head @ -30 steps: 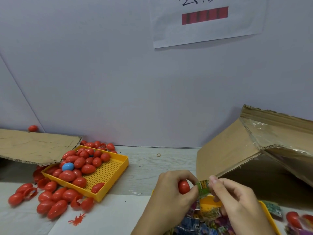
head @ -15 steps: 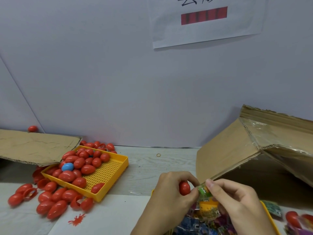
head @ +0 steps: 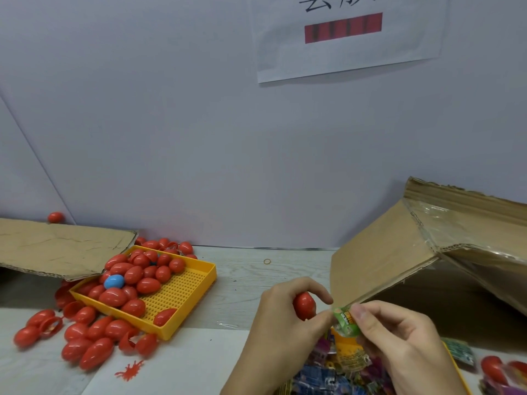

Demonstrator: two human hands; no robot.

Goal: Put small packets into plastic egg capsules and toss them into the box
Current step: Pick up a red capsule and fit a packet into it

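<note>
Head view, lower middle of the frame: the left hand curls its fingers round a red egg capsule, with the thumb tip touching a small green packet. The right hand pinches that packet between thumb and forefinger, just to the right of the capsule — the packet sits between the two hands, its top edge close to the capsule. Whether the capsule is split open cannot be told; the fingers cover most of it.

Directly below the hands, at the bottom edge, lies a heap of coloured packets in a yellow tray whose rim shows at the lower right. Behind the right hand, at the right of the frame, stands an open cardboard box with its flap raised and taped.

At the left, a second yellow tray rests tilted on the tabletop, holding many red capsules and one blue capsule; more red capsules lie scattered beside and below it. A cardboard flap overhangs that tray's upper left corner. A red spider toy lies near the bottom left, and a paper sign hangs on the wall at the top.
</note>
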